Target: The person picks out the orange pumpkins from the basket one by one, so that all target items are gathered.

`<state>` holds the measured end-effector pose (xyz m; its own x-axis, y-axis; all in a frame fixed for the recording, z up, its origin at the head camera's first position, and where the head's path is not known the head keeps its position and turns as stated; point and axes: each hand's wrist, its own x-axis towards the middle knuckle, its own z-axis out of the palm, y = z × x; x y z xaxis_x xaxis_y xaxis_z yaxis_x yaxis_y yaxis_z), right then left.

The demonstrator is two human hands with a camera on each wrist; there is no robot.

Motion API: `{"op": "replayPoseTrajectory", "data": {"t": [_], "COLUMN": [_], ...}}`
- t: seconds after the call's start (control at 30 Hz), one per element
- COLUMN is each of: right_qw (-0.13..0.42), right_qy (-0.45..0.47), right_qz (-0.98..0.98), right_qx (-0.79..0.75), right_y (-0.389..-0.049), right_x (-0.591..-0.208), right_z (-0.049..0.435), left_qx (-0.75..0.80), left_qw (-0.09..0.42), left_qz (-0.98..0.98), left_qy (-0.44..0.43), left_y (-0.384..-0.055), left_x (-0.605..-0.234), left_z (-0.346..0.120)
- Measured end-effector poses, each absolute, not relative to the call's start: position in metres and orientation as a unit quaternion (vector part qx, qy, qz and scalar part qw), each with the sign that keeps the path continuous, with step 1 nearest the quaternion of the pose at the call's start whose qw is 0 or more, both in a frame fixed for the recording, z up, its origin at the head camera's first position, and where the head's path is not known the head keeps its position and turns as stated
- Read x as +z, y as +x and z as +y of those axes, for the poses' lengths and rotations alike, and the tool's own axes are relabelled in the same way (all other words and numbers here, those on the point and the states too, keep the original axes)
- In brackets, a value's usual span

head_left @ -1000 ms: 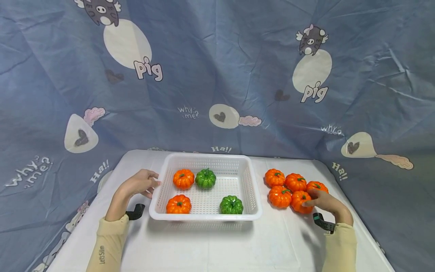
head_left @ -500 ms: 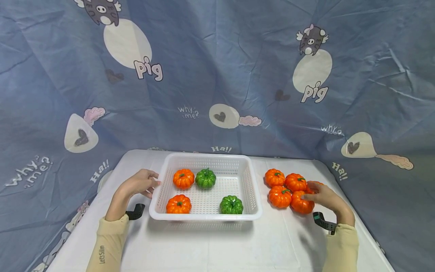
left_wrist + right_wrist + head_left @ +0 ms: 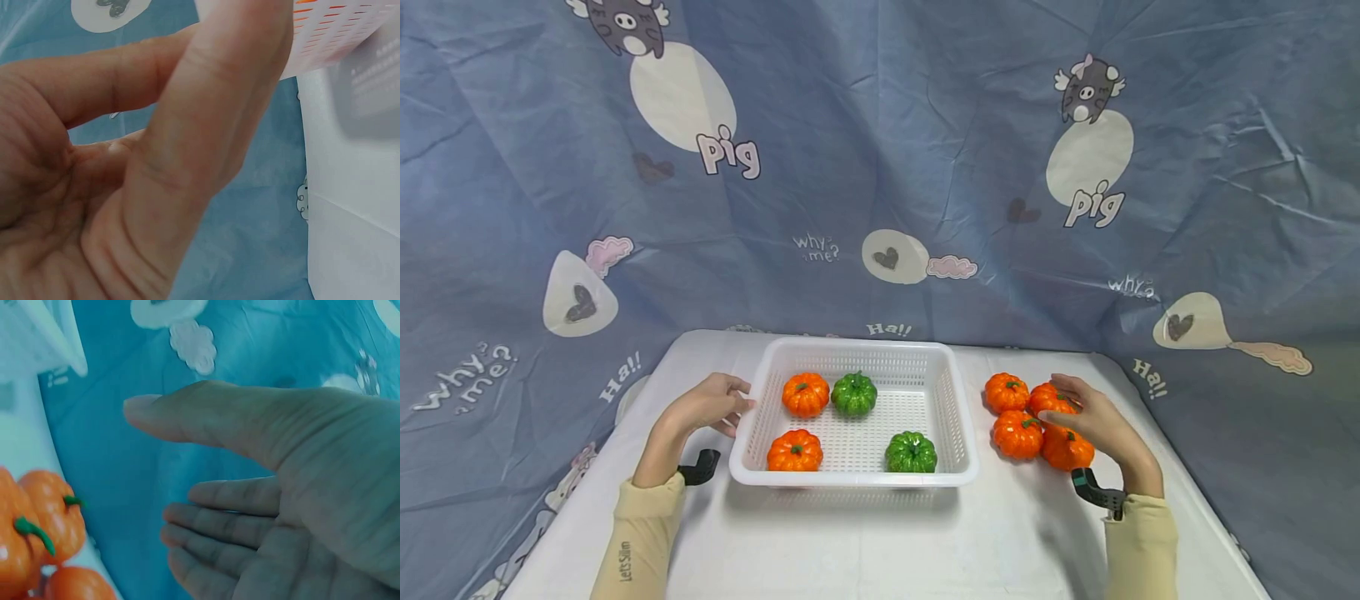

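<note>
My left hand (image 3: 710,404) stays at the left side of a white perforated basket (image 3: 853,479), loosely bent fingers right at its rim. In the left wrist view, thumb and fingers hold nothing and overlap the basket wall. Inside the basket are two orange pumpkins (image 3: 806,395) (image 3: 794,452) and two green pumpkins (image 3: 854,394) (image 3: 911,452). On the right, my right hand (image 3: 1097,421) hovers over a cluster of small orange pumpkins (image 3: 1018,435), fingers extended and thumb apart. Its palm (image 3: 312,550) is bare in the right wrist view. The rightmost pumpkin is hidden behind this hand.
The basket stands on a white-covered table (image 3: 865,550). A blue patterned cloth (image 3: 820,183) hangs behind and at both sides. Black camera mounts (image 3: 698,468) sit at both wrists.
My right hand has moved up and left across the orange pumpkins, now covering the far right one. The front right pumpkin has shifted slightly right. The left hand and basket stay put.
</note>
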<state>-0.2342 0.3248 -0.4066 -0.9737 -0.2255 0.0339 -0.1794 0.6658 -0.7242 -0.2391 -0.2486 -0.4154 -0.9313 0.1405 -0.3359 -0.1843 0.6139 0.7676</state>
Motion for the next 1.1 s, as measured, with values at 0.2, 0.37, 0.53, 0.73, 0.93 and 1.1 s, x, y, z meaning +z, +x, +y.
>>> {"op": "replayPoseTrajectory", "data": {"t": [0.2, 0.37, 0.53, 0.73, 0.93, 1.1], "right_qw": [0.031, 0.038, 0.043, 0.059, 0.079, 0.083], "right_qy": [-0.127, -0.152, -0.185, -0.182, -0.213, -0.240], "right_qz": [0.910, 0.899, 0.884, 0.877, 0.863, 0.857], "right_qx": [-0.392, -0.409, -0.427, -0.441, -0.451, -0.449], "right_y": [-0.236, -0.235, -0.232, -0.228, -0.228, -0.229], "right_x": [-0.406, -0.404, -0.404, -0.404, -0.407, -0.413], "right_z": [0.303, 0.283, 0.261, 0.238, 0.220, 0.207], "left_qx": [0.439, 0.440, 0.439, 0.436, 0.436, 0.441], "left_qw": [0.184, 0.182, 0.182, 0.181, 0.184, 0.184], "left_qz": [0.879, 0.879, 0.880, 0.882, 0.881, 0.878], "left_qy": [-0.011, -0.009, -0.008, -0.006, -0.008, -0.006], "left_y": [-0.239, -0.239, -0.238, -0.237, -0.237, -0.238], "left_x": [-0.415, -0.415, -0.414, -0.412, -0.412, -0.415], "left_z": [-0.249, -0.248, -0.248, -0.247, -0.247, -0.248]}}
